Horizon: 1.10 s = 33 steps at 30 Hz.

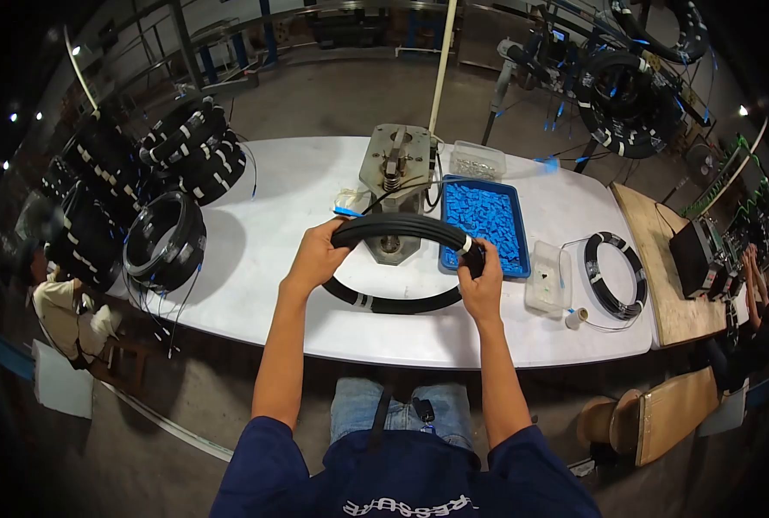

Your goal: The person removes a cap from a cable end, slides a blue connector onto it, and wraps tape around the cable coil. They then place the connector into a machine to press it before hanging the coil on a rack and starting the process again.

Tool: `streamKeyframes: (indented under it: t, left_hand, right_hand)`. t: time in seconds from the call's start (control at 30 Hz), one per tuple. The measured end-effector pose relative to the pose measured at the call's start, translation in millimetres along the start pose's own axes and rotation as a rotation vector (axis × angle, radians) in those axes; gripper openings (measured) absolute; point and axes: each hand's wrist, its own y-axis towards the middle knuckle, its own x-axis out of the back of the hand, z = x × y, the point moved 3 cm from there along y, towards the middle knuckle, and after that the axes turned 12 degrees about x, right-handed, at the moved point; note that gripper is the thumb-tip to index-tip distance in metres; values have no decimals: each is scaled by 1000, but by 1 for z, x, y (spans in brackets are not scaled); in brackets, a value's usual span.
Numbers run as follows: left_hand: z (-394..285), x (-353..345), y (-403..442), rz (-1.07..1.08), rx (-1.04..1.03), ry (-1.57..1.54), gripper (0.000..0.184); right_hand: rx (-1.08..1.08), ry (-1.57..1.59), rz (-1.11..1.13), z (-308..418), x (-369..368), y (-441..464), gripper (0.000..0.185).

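Note:
A coil of black cable [401,226], bound with white tape, is held up in front of me over the white table [272,319]. My left hand [317,256] is closed around its left side. On the right side, close to a band of white tape, my right hand [481,278] grips the same coil. Behind the coil stands a metal press [395,160] with a spring and a black cable. Just right of it lies a blue tray [519,242] full of small blue connectors [486,216].
Stacked black cable coils [167,242] fill the table's left end. Another coil [616,276] lies at the right, beside a clear plastic box [548,289] and a small spool [577,319]. A clear bin [477,161] of small parts sits behind the tray. Other people work at both sides.

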Motion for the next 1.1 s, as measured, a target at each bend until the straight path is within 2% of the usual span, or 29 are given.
streamKeyframes:
  t: [0.07, 0.1, 0.13, 0.17, 0.23, 0.27, 0.33, 0.37, 0.43, 0.57, 0.63, 0.7, 0.73, 0.77, 0.83, 0.87, 0.93, 0.97, 1.03, 1.1]
  left_hand:
    - [5, 0, 1, 2, 5, 44, 21]
    - [5, 2, 6, 36, 0, 55, 21]
    - [-4, 7, 5, 84, 91, 102, 23]
    - [-7, 8, 6, 119, 160, 124, 25]
    - [-7, 13, 8, 173, 145, 70, 29]
    - [-7, 14, 8, 169, 151, 70, 29]
    - [-7, 15, 9, 186, 192, 94, 29]
    - [-9, 16, 10, 181, 187, 95, 29]
    - [-12, 15, 8, 176, 149, 80, 28]
    - [-14, 9, 11, 189, 108, 72, 26]
    - [-13, 6, 12, 199, 82, 78, 21]
    - [-16, 0, 11, 198, 28, 42, 22]
    - [-16, -3, 12, 210, 9, 19, 21]
    - [-17, -4, 12, 208, 2, 21, 21]
    - [-22, -7, 12, 185, -24, 71, 22]
    - [-24, -8, 12, 164, -5, 99, 25]
    - [-27, -12, 12, 128, -3, 94, 26]
    - [-27, -14, 12, 99, 8, 93, 29]
    - [-29, -20, 15, 111, -17, 92, 36]
    - [-35, -26, 16, 74, -101, 43, 39]
  right_hand:
    - [-4, 28, -23, -10, -2, -6, 48]
    - [70, -70, 17, -10, 0, 1, 51]
    - [134, -166, 63, -7, 3, 3, 54]
    - [-14, -27, 120, -7, 4, 9, 62]
    - [-28, 21, 148, 3, 10, 24, 73]
    - [-28, 24, 154, 8, 12, 30, 73]
    - [263, -201, 48, 26, 18, 51, 83]
    - [269, -199, 44, 34, 20, 62, 83]
    - [450, -296, 170, 55, 15, 80, 88]
    - [576, -303, 362, 72, -6, 107, 99]
    - [610, -361, 380, 80, -14, 113, 104]
    - [620, -529, 525, 89, -24, 110, 103]
    - [637, -522, 508, 87, -29, 106, 95]
    - [641, -525, 501, 82, -30, 103, 95]
    - [376, -313, 511, 63, -32, 97, 80]
    - [385, -317, 505, 53, -34, 93, 80]
    - [311, -283, 396, 35, -29, 84, 65]
    - [308, -287, 395, 30, -27, 81, 65]
    - [312, -310, 310, 25, -20, 79, 50]
    - [297, -305, 278, 19, -16, 76, 47]
